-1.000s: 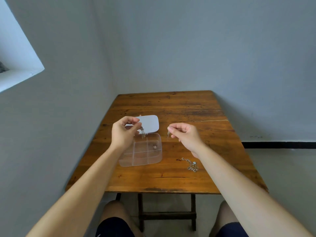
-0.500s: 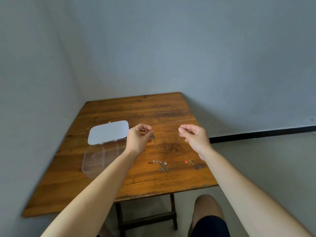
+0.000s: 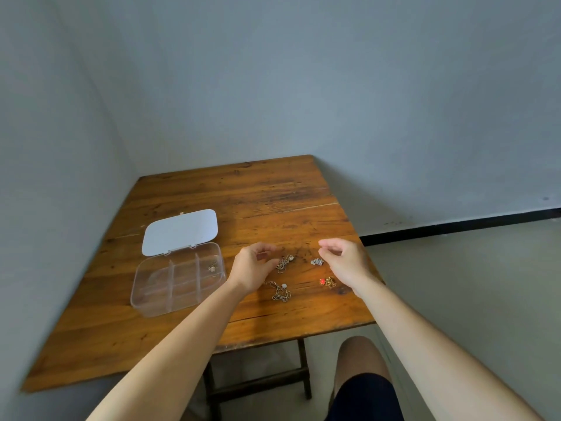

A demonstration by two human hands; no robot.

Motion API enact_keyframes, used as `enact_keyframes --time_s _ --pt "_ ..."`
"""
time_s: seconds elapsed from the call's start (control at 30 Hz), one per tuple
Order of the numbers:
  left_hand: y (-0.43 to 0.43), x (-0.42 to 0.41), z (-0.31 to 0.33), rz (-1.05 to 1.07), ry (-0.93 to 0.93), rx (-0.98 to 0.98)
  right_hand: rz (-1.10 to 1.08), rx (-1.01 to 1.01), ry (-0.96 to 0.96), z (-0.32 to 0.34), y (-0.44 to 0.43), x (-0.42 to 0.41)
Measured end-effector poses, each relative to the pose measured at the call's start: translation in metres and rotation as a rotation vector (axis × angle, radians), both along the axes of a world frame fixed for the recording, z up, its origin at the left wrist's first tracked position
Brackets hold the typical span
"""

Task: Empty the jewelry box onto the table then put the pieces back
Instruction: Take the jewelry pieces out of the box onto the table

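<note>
A clear plastic jewelry box (image 3: 158, 294) with several compartments lies open on the wooden table (image 3: 273, 196), its white lid (image 3: 180, 231) flat behind it. One small gold piece (image 3: 212, 267) sits in a right-hand compartment. To the right of the box, loose on the table, lie a silver chain with pendant (image 3: 284, 262), a small silver piece (image 3: 317, 262), a red and gold piece (image 3: 328, 281) and a chain with a pale charm (image 3: 280, 291). My left hand (image 3: 253, 268) hovers just left of the silver chain, fingers curled and apart. My right hand (image 3: 344, 262) hovers beside the small silver piece, holding nothing.
The table stands in a corner, with grey walls on the left and behind. Its right and near edges drop off to a pale floor. My knee (image 3: 361, 357) shows below the near edge, beside the table's dark leg frame (image 3: 261, 381).
Both hands have lowered to the table and let go of the pieces they pinched; the silver chain and small silver piece now lie on the wood. The view swung right.
</note>
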State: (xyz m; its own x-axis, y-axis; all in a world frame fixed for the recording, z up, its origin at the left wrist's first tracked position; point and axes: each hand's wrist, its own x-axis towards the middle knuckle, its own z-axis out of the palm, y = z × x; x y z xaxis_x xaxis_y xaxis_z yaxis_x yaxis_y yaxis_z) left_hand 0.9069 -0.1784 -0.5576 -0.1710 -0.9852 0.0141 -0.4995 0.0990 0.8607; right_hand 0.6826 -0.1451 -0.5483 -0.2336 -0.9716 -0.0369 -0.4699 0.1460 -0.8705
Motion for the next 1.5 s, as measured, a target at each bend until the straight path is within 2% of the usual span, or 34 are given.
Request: enact_keyframes --time_s 0.17,0.33,0.4,0.5,0.6,0.77,0.87,0.97,1.5 --pt "0.000 0.032 0.023 0.067 -0.006 -0.108 0.044 -0.027 -0.007 0.013 -0.007 0.025" --pt "0.007 0.090 0.025 0.192 -0.139 -0.191 0.164 -0.029 -0.025 0.016 -0.013 0.075" --pt "0.014 0.114 0.021 0.256 -0.222 -0.200 0.244 -0.041 0.018 0.015 -0.013 0.099" --pt "0.023 0.151 0.006 0.278 -0.451 -0.275 0.363 -0.069 0.089 0.014 -0.017 0.138" --pt "0.026 0.170 -0.008 0.311 -0.521 -0.231 0.481 -0.069 0.235 0.016 -0.025 0.171" --pt "0.023 0.168 -0.014 0.328 -0.560 -0.220 0.689 0.007 0.628 0.025 -0.044 0.201" --pt "0.023 0.168 -0.013 0.331 -0.570 -0.218 0.725 0.034 0.835 0.020 -0.058 0.214" --pt "0.025 0.167 -0.014 0.336 -0.594 -0.210 0.733 0.048 0.961 0.013 -0.064 0.224" --pt "0.025 0.163 -0.012 0.362 -0.578 -0.183 0.700 -0.028 0.841 0.005 -0.063 0.221"
